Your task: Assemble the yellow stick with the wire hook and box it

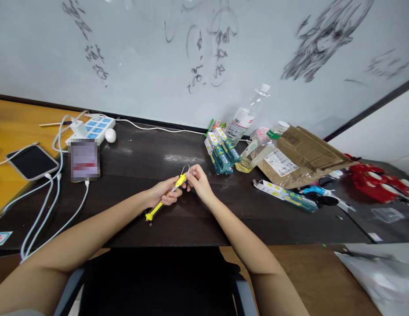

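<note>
My left hand (164,192) is closed around the middle of a slim yellow-and-clear tube tool (153,212). It is held slanted over the dark desk, its lower yellow end toward me. A thin curved wire (185,168) rises from its upper end, like a hook or loop. My right hand (197,181) is closed at that upper yellow end, thumb and fingers pinched together. The fingers partly hide the tube, and I cannot tell whether they grip the wire or the yellow end.
Teal boxes (220,151), two plastic bottles (242,123) and a brown cardboard parcel (303,153) stand behind on the right. A flattened teal box (286,195) lies near blue-handled scissors (323,193). Leftward are a power strip (98,127), a phone (33,161) and white cables (61,175).
</note>
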`<state>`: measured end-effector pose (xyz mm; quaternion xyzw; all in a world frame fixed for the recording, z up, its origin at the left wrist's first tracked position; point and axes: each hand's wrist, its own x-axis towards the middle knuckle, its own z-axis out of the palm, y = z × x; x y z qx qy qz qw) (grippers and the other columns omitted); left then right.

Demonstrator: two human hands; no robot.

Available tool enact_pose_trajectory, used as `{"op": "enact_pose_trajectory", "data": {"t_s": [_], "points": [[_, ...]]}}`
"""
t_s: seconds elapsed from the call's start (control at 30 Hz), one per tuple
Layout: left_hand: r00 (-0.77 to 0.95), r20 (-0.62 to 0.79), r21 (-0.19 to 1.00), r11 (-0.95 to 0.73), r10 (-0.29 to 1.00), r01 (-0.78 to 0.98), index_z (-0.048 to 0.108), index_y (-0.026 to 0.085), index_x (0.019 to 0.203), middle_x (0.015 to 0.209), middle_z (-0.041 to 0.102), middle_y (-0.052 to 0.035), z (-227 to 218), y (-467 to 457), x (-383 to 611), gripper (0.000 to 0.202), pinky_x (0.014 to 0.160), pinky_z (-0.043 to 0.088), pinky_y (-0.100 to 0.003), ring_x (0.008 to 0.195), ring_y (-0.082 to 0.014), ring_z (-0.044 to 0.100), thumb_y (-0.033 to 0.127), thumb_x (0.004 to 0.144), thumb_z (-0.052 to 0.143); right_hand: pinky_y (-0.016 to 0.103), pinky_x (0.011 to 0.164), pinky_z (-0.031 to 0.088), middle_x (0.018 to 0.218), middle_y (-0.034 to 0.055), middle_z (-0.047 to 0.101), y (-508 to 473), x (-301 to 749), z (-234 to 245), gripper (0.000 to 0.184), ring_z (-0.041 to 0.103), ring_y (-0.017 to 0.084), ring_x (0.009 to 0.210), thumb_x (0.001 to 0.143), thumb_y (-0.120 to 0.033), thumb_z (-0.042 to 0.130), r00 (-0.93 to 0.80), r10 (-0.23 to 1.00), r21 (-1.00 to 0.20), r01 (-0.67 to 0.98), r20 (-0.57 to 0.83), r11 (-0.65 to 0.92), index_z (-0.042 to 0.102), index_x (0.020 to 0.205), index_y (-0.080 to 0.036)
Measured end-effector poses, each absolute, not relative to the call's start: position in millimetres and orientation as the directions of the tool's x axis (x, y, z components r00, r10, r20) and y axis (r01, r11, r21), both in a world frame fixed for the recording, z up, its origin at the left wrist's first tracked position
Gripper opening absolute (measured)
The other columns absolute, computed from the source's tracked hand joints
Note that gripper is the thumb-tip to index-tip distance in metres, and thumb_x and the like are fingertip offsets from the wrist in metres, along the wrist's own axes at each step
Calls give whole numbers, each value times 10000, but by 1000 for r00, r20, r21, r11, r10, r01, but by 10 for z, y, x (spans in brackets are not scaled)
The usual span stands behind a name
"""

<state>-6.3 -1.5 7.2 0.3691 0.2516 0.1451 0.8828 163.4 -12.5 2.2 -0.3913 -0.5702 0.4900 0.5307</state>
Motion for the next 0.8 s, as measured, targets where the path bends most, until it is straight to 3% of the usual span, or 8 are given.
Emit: {"op": "enact_pose_trajectory", "data": {"t_s": [0.1, 0.23, 0.57, 0.8], "points": [[845, -333, 728, 684, 419, -53, 494, 194, 874, 440, 304, 95, 78, -13, -66, 387, 250, 169, -111, 267, -37, 127, 466, 971, 237, 183, 392, 382, 597, -68, 512, -112, 1649, 11, 321, 440, 61, 445, 772, -495, 648, -136, 962, -971, -28, 238, 236, 521, 824, -205], [789, -341, 770, 633, 512, -78, 478, 192, 846, 439, 308, 97, 96, -38, -33, 372, 254, 158, -104, 263, -32, 147, 471, 972, 266, 188, 416, 344, 558, -59, 520, -108, 1660, -3, 337, 419, 54, 435, 783, -500, 643, -100, 959, -963, 27, 264, 268, 509, 737, -194], [627, -332, 875, 479, 704, -74, 470, 187, 834, 450, 332, 102, 19, -49, 29, 369, 273, 184, -121, 255, -32, 223, 520, 942, 354, 162, 322, 268, 451, -110, 488, -150, 1570, 12, 372, 351, 43, 322, 764, -509, 656, -105, 983, -984, -116, 149, 136, 423, 783, -219], [724, -362, 829, 558, 587, -37, 461, 197, 844, 434, 295, 106, 19, -10, -32, 378, 263, 158, -119, 254, -38, 179, 505, 965, 279, 144, 314, 255, 417, -132, 449, -153, 1574, 35, 368, 324, 36, 308, 763, -488, 655, -158, 976, -983, -131, 147, 127, 401, 801, -224]]}}
